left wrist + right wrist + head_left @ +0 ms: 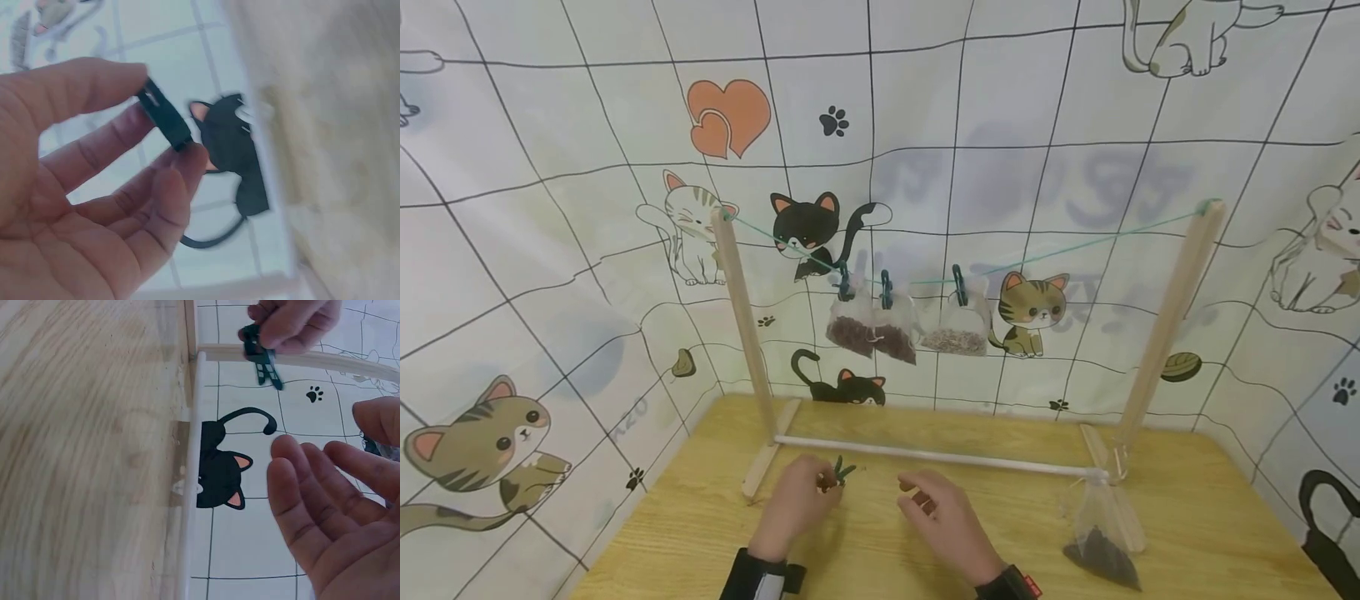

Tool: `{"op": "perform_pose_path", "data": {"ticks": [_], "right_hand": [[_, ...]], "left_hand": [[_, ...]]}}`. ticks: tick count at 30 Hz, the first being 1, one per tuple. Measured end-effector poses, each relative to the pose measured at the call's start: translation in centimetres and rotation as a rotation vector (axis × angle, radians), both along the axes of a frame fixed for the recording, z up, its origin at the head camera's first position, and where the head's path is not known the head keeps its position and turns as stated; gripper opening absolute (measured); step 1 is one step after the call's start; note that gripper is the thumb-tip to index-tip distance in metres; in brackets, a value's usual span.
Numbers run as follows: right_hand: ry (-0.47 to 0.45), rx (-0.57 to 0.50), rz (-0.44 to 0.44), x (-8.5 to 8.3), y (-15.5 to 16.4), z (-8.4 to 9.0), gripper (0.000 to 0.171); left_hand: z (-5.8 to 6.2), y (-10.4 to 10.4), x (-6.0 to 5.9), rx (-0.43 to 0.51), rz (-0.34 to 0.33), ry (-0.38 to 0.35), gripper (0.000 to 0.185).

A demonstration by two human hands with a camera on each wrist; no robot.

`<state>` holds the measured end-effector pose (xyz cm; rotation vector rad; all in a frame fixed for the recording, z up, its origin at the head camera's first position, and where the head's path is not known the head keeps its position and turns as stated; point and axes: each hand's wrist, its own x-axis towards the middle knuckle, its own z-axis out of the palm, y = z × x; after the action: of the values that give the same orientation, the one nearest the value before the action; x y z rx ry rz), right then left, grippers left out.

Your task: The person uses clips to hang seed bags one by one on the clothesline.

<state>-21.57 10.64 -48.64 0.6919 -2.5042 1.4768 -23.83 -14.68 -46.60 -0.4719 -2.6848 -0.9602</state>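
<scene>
My left hand (793,507) pinches a small dark green clothespin (842,472) between thumb and fingertips, low over the wooden table (700,533) just in front of the rack's base rail (936,455). My right hand (951,521) hovers beside it, fingers loose and holding nothing.

I judge the hold thin: only the tips touch the clothespin (164,115), so it could twist or spring out and skip across the table. A bag of dark grains (1097,533) leans at the rack's right foot; a careless sweep of my right hand could tip it.

Above, three filled bags (904,332) hang from pins on a green string (1075,247) between two wooden posts (747,325). A cat-print cloth (550,250) walls in the table on all sides.
</scene>
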Motion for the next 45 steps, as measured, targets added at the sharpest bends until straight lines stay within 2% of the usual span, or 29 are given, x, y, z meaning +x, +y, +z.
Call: {"op": "perform_pose_path", "data": {"ticks": [5,8,12,16,25,31,35,39,42,45], "right_hand": [[0.144,-0.011,-0.067,0.6,1.6,1.3,0.030],[0.211,-0.017,-0.066,0.9,2.7,2.2,0.031],[0.271,-0.030,-0.048,1.3,3.8,2.8,0.033],[0.280,-0.064,-0.039,1.4,4.3,2.5,0.035],[0.229,-0.199,0.049,1.3,4.6,1.6,0.034],[0.187,-0.296,0.124,1.3,4.5,1.4,0.033],[0.103,-0.311,0.071,1.6,4.6,1.5,0.031],[0.074,-0.280,-0.004,1.9,4.8,1.8,0.031],[0.084,-0.243,-0.028,1.9,4.9,2.0,0.034],[0.082,-0.211,-0.033,1.9,5.0,2.0,0.038]], "left_hand": [[2.0,2.4,1.0,0.082,-0.074,0.074,0.020],[2.9,4.0,1.6,0.141,-0.132,0.079,0.017],[3.3,6.1,2.2,0.223,-0.224,0.044,0.010],[2.9,7.7,2.5,0.299,-0.296,-0.004,0.007],[2.1,10.2,2.9,0.427,-0.381,-0.034,0.004],[2.2,10.8,3.1,0.404,-0.356,-0.030,0.005],[2.5,10.8,3.1,0.398,-0.336,-0.095,0.012],[2.7,10.2,2.9,0.442,-0.360,-0.192,0.032],[2.7,9.8,2.7,0.442,-0.385,-0.192,0.048],[2.6,9.6,2.5,0.416,-0.403,-0.155,0.051]]}}
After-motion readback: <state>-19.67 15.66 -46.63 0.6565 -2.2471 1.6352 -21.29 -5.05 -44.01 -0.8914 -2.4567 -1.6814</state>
